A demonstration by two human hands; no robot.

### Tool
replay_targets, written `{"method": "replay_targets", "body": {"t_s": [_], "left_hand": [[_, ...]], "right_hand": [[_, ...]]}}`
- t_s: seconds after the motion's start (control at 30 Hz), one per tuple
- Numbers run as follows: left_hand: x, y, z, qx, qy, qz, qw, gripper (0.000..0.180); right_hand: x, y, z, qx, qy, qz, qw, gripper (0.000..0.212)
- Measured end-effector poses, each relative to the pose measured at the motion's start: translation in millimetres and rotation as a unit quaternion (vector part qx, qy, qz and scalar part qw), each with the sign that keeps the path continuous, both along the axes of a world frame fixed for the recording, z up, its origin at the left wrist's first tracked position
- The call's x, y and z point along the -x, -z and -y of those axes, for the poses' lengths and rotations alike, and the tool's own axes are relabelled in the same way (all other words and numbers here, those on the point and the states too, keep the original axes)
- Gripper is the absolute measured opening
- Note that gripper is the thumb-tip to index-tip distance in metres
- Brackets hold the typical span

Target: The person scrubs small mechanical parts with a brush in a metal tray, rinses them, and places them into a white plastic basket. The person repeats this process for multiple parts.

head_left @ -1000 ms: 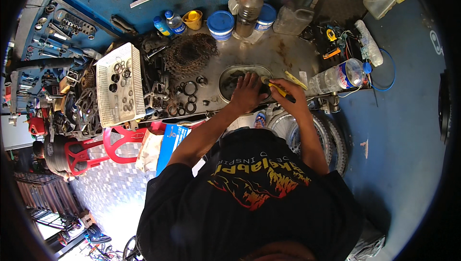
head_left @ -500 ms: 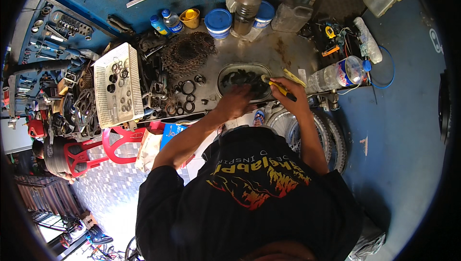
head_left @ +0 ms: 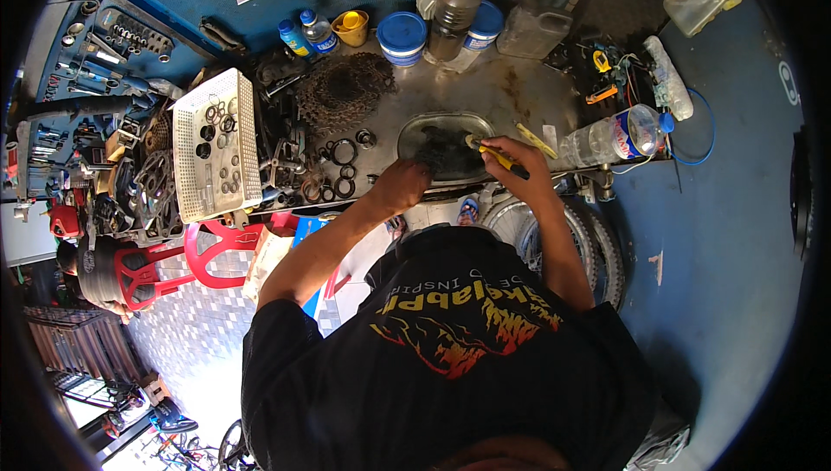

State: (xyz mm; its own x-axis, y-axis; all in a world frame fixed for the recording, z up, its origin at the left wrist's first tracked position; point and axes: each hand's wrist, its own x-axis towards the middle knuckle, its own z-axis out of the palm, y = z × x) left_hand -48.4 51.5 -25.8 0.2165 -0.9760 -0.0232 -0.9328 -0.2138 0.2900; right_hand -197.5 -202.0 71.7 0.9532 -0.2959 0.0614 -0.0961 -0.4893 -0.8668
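An oval metal tray lies on the workbench, with dark, wet-looking matter in it that I cannot make out. At its near left rim is my left hand, closed, the fingers turned down. Whatever those fingers hold is hidden or too dark to name. My right hand grips a brush with a yellow and black handle. The brush's pale head sits over the right part of the tray.
Several black rings lie left of the tray, below a heap of cassette sprockets. A white perforated basket holds small parts. Blue-lidded tubs and bottles stand behind. At right, a clear plastic bottle lies on its side.
My left hand has drawn back from over the tray to its near left rim and closed. The brush in my right hand has shifted slightly. The view has moved a little.
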Motion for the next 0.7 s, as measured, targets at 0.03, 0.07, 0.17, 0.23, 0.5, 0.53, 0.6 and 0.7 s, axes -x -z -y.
{"method": "replay_targets", "body": {"t_s": [0.03, 0.07, 0.17, 0.23, 0.5, 0.53, 0.6, 0.7], "left_hand": [[-4.7, -0.7, 3.5, -0.03, 0.015, -0.023, 0.999, 0.03], [-8.8, -2.4, 6.4, -0.059, 0.031, -0.046, 0.997, 0.029], [-13.3, -10.7, 10.6, -0.08, -0.002, -0.133, 0.988, 0.025], [-15.9, -16.3, 11.7, -0.064, -0.057, -0.194, 0.977, 0.023], [-33.4, -5.9, 36.1, 0.142, -0.315, -0.608, 0.715, 0.021], [-33.1, -3.9, 37.7, 0.174, -0.314, -0.636, 0.683, 0.023], [-31.5, -2.8, 38.2, 0.208, -0.324, -0.672, 0.633, 0.027], [-27.2, -6.0, 37.1, 0.222, -0.346, -0.697, 0.588, 0.033]], "right_hand": [[0.0, 1.0, 0.0, 0.003, -0.001, -0.002, 1.0, 0.031], [0.4, 2.1, 0.4, 0.005, -0.001, -0.004, 1.0, 0.031], [2.5, 6.6, 2.0, 0.0, -0.002, 0.015, 1.0, 0.032], [3.9, 10.2, 3.8, 0.005, -0.001, 0.007, 1.0, 0.032], [-5.1, 23.3, 7.8, 0.09, -0.028, -0.037, 0.995, 0.031], [-7.5, 24.6, 7.3, 0.124, -0.025, -0.048, 0.991, 0.032], [-10.9, 26.8, 6.9, 0.176, -0.024, -0.06, 0.982, 0.034], [-14.2, 31.9, 5.3, 0.201, -0.023, -0.064, 0.977, 0.033]]}}
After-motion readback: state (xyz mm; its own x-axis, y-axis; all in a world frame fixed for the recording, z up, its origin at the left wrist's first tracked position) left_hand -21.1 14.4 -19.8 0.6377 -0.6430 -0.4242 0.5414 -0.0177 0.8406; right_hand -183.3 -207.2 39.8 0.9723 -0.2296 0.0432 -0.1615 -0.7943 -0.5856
